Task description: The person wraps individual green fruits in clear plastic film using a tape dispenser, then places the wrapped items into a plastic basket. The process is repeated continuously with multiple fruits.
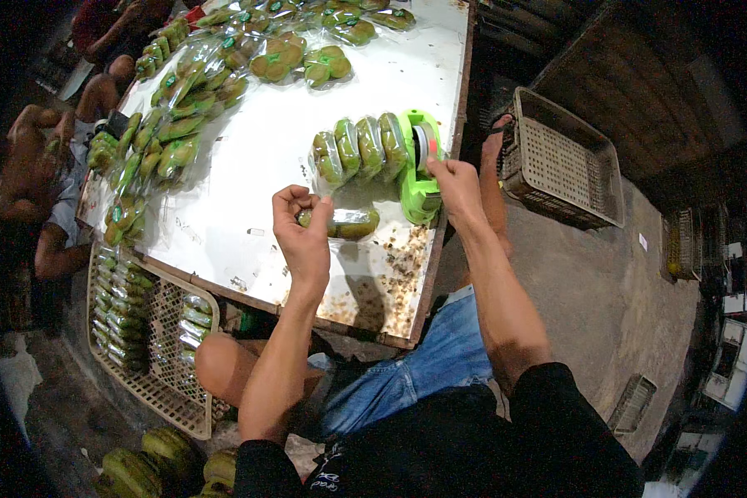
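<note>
My left hand (303, 233) has its fingers curled, thumb and forefinger meeting at the gathered plastic tail of the leftmost wrapped pack (327, 159). That pack leads a row of several green-brown fruit packs in clear plastic, standing on edge. Below the row, another wrapped pack (353, 223) lies flat, partly behind my left hand. A bright green tape dispenser (418, 199) stands at the right end of the row, holding a tape roll (421, 146). My right hand (457, 187) has bent fingers touching the right side of the roll; whether it grips is unclear.
Many wrapped packs (180, 121) cover the far and left parts of the white table (274, 143). A crate (149, 383) holding packs stands at left, below the edge. Another crate (566, 155) is on the floor at right. A person (34, 165) sits beyond the table's left side.
</note>
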Tool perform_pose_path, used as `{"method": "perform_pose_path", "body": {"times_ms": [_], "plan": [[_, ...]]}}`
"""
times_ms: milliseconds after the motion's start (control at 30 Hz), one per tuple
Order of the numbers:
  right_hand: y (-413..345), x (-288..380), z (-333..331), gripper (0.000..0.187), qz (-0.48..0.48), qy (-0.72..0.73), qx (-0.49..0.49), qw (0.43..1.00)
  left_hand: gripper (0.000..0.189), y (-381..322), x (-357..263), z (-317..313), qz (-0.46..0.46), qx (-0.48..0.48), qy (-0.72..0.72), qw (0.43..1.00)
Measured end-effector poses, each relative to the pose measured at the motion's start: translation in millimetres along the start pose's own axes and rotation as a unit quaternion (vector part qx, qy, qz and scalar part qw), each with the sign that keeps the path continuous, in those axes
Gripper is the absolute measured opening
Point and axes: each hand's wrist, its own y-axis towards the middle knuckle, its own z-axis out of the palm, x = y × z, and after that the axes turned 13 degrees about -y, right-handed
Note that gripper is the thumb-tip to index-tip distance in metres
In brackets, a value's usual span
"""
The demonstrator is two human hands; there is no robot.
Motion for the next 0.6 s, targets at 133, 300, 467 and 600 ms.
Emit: {"method": "perform_pose_path", "body": {"times_ms": [133,300,467,600], "plan": [[-34,-9,-9,0.038,-0.053,-0.162,-0.090,0.981,0.024,1,5,-3,0.022,0.010,-0.019,1.000],[-82,7,28,0.036,0.050,-0.001,0.128,0.990,0.022,1,9,-5,0.009,-0.002,-0.005,1.000],[-104,75,71,0.021,-0.202,0.151,-0.016,0.968,0.020,-3,-5,-1,-0.020,-0.063,-0.025,0.998],[-109,97,69,0.025,-0.092,0.180,0.077,0.976,0.018,-11,-29,-2,0.059,-0.040,0.016,0.997]]}}
